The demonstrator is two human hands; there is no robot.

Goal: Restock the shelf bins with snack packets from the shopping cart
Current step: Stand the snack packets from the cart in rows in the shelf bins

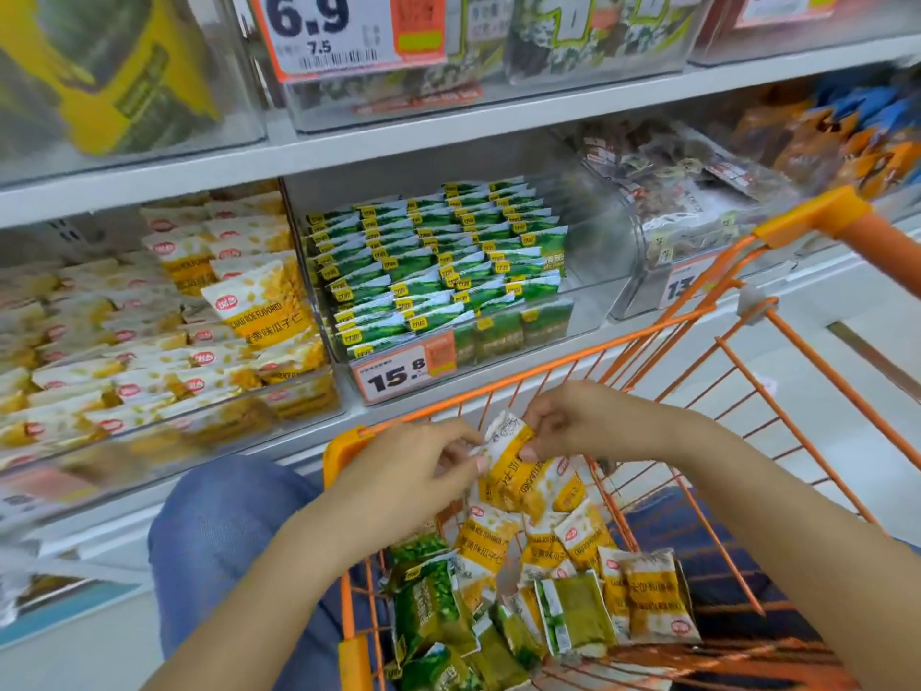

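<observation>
Head view: left hand (423, 471) and right hand (573, 423) both pinch a small stack of yellow packets (513, 468) above the orange cart (777, 391), fingers curled on its upper edge. Risk: the loosely gathered stack could fan apart and spill. The matching yellow bin (164, 431) is at left. The cart's floor and lower packets are cut off; print is blurred.
</observation>
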